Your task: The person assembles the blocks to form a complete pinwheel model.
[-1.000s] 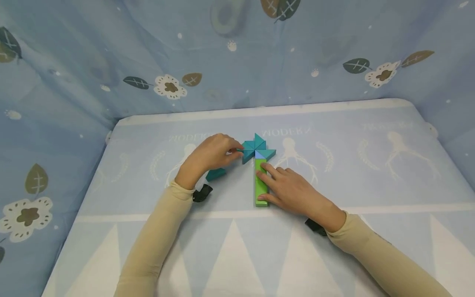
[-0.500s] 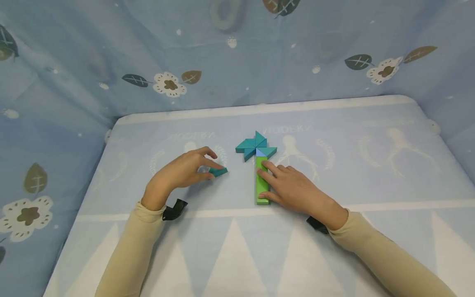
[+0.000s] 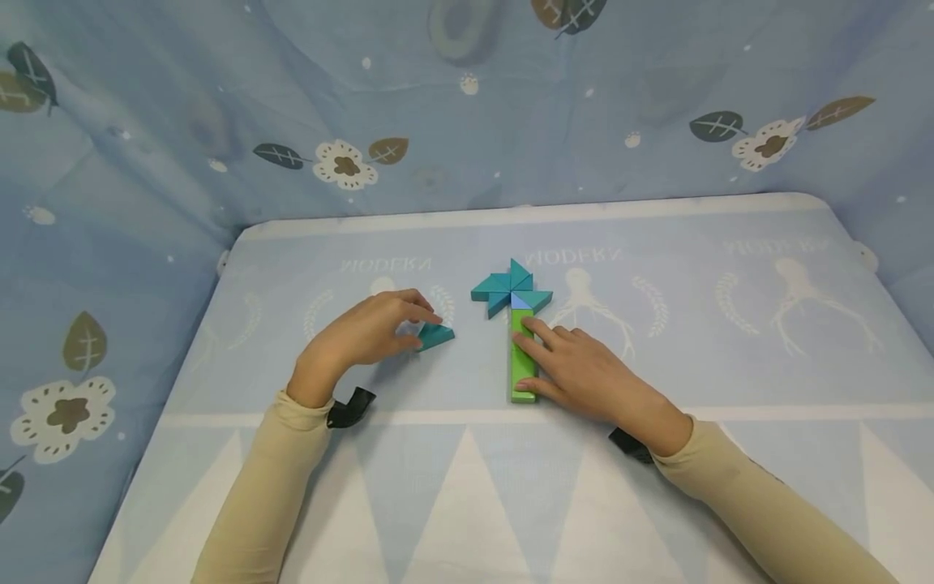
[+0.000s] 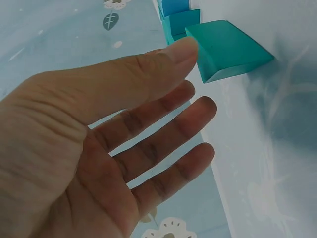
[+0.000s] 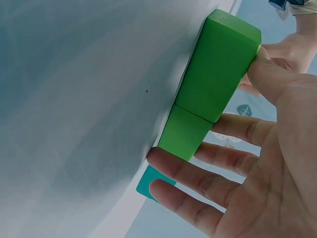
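My left hand (image 3: 372,328) pinches a teal triangular block (image 3: 436,336) between thumb and index finger, left of the pinwheel shape. In the left wrist view the thumb lies against this teal block (image 4: 225,49), while the other fingers stay apart from it. My right hand (image 3: 584,373) rests its spread fingers on a column of green blocks (image 3: 522,361), thumb at the near end. Two green blocks (image 5: 213,69) joined end to end show in the right wrist view. At the column's far end lies a pinwheel of teal triangular blocks (image 3: 499,284), with a light blue triangle (image 3: 519,302) between.
A padded, patterned cloth (image 3: 467,454) covers the table. Behind it and along the left hangs a blue curtain (image 3: 481,105) with leaves and flowers. Black straps (image 3: 350,408) show at both wrists.
My left hand has let go of a teal triangle at the pinwheel's left side, moved back left and taken hold of the loose teal block, which has turned. The right hand stays on the green blocks.
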### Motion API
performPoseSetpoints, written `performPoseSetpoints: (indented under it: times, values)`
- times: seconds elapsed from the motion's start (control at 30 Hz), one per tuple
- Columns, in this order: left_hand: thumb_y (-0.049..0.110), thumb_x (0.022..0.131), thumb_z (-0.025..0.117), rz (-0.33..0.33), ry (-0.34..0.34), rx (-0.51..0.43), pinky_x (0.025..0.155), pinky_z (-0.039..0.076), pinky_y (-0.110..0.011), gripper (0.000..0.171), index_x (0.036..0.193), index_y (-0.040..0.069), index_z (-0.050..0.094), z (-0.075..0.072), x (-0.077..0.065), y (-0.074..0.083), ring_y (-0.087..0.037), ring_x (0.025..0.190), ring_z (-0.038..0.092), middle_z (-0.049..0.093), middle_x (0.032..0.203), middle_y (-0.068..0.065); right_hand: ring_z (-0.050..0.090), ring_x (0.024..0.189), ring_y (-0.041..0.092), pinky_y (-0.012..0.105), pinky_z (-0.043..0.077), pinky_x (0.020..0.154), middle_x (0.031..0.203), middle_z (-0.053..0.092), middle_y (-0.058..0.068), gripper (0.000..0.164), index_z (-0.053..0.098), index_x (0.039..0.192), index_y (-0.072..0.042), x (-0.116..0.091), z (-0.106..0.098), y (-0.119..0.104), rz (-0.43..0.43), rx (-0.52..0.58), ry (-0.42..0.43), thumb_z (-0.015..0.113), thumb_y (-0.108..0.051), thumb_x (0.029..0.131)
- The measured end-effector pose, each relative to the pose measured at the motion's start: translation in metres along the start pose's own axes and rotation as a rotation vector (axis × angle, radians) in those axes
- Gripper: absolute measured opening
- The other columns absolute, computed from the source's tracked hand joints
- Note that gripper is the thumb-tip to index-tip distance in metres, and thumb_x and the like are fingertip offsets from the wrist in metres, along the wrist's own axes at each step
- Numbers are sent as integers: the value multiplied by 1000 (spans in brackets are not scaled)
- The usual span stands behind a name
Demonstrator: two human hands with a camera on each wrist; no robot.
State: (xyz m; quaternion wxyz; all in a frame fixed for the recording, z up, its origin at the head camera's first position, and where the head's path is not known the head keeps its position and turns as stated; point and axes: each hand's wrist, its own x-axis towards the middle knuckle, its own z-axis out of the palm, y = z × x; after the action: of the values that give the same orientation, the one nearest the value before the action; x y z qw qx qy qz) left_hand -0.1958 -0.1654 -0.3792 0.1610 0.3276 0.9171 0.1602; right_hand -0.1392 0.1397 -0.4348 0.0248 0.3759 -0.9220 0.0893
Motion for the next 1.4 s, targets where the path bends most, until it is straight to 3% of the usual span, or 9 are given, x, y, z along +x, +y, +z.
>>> performPoseSetpoints:
  times: [0.23,0.87,1.13,1.4]
  values:
    - [8,82,78,-35,-40,39,90,54,-39,37,118,11,73,2,4,-2,-25,113,62,64,124,-3,61,103,26,40,52,81,144,47,13,65,50,141,-7,0,0,0,-5,-10,10,59,-51,94]
    - [0,83,75,16,-61,-13,85,56,-36,38,121,4,70,4,4,-5,-27,108,63,61,125,-9,62,105,27,41,52,83,143,47,13,64,51,141,-8,0,-1,-1,-7,-39,2,58,-51,94]
    - [3,82,76,43,-30,20,83,56,-33,36,118,3,71,7,6,1,-26,106,65,62,123,-11,62,104,27,41,52,82,143,47,13,65,51,141,-8,0,-1,-1,-6,-40,2,58,-52,94]
    - [5,83,77,89,25,25,90,56,-34,31,114,2,73,16,13,3,-25,110,65,65,122,-9,62,104,27,41,52,82,144,47,13,65,51,141,-8,0,-1,-1,-1,-37,-4,58,-52,94]
